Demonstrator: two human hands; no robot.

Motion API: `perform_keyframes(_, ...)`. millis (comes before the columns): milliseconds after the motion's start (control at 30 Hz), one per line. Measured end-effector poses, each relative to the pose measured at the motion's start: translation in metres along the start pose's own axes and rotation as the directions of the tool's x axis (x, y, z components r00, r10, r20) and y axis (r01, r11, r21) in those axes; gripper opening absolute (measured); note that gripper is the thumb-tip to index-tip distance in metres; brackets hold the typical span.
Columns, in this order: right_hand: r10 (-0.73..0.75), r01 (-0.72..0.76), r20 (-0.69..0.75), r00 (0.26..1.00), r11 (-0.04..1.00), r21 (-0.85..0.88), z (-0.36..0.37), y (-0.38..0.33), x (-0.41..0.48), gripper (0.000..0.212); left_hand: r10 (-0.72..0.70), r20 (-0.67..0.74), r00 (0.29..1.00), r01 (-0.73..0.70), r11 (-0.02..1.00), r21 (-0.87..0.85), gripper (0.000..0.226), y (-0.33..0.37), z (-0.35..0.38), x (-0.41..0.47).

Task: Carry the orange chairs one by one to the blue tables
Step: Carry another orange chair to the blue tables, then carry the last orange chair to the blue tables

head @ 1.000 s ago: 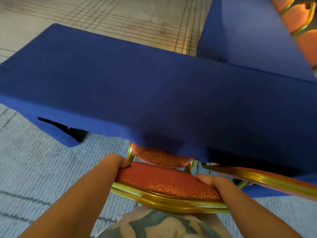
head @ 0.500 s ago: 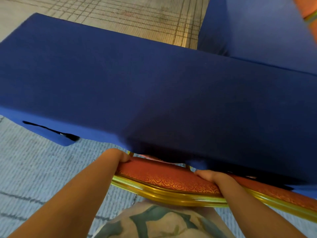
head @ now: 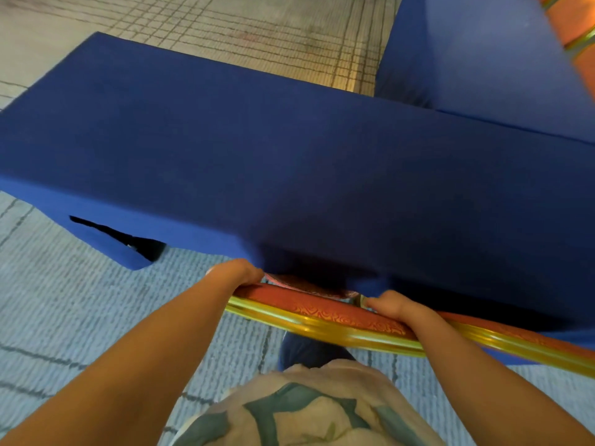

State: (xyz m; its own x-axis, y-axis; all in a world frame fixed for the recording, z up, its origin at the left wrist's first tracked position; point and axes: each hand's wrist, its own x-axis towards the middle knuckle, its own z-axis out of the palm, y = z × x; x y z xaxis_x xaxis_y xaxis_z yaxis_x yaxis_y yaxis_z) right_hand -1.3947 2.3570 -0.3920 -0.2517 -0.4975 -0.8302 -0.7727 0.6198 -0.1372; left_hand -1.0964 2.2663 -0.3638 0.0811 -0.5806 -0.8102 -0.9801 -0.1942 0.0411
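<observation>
**Orange chair held by its backrest at the edge of the blue worktop**

The orange chair [head: 325, 310] sits low in the head view, at about 6 o'clock from the middle of the frame. Its patterned orange back rail and gold frame [head: 322, 331] run across from 9 to 4 o'clock. The chair's seat [head: 299, 284] pokes under the hanging cloth of the near blue worktop [head: 289, 156], so that only a sliver of it shows beneath the hem.

The left grip [head: 240, 273], a bare hand, is curled over the 9 o'clock end of the back rail. Its knuckles lie just against the cloth hem and its fingertips are hidden on the far side. The right grip [head: 394, 309] is wrapped round the same rail toward 3 o'clock, its thumb lying along the top of the orange padding. Both forearms reach up from the bottom corners of the frame.

The near blue worktop spans the frame from 9 to 3 o'clock, and a dark slit shows in its cloth at 8 o'clock. A second blue worktop [head: 483, 59] stands at 1 o'clock and meets the first at its far right edge. More orange chairs [head: 576, 37] with gold trim show in the 1 o'clock corner, beyond that second worktop.

Past the right grip the gold rail runs on toward 4 o'clock; whether that stretch belongs to the held chair or a neighbouring one cannot be told. Grey-blue lined carpet [head: 64, 317] covers the floor at 7 to 9 o'clock and gives way to a paler gridded carpet at 11 to 12 o'clock. The person's patterned shirt [head: 306, 413] fills 6 o'clock.
</observation>
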Motion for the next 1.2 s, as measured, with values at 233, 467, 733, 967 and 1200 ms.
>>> perform_keyframes(233, -0.136, 0.159, -0.170, 0.976, 0.978, 0.131, 0.007, -0.051, -0.057, 0.039, 0.128, -0.266, 0.955, -0.159, 0.982, -0.098, 0.045, -0.014, 0.008, -0.040)
perform_keyframes(467, -0.237, 0.329, -0.382, 0.893, 0.924, 0.195, 0.030, -0.096, -0.128, 0.035, 0.347, -0.381, 0.857, -0.458, 0.851, -0.257, 0.028, -0.053, 0.019, -0.096)
perform_keyframes(733, -0.313, 0.413, -0.678, 0.666, 0.911, -0.016, 0.097, -0.123, -0.195, 0.030, 0.366, -0.536, 0.761, -0.609, 0.688, -0.395, 0.011, -0.140, 0.048, -0.148)
perform_keyframes(967, -0.511, 0.675, -0.668, 0.541, 0.738, -0.018, 0.168, -0.157, -0.234, 0.030, 0.239, -0.552, 0.799, -0.523, 0.728, -0.443, 0.026, -0.222, 0.080, -0.169)
perform_keyframes(1200, -0.685, 0.739, -0.437, 0.583, 0.670, -0.064, 0.231, -0.221, -0.237, 0.032, 0.063, -0.554, 0.830, -0.446, 0.672, -0.591, 0.037, -0.310, 0.095, -0.177)
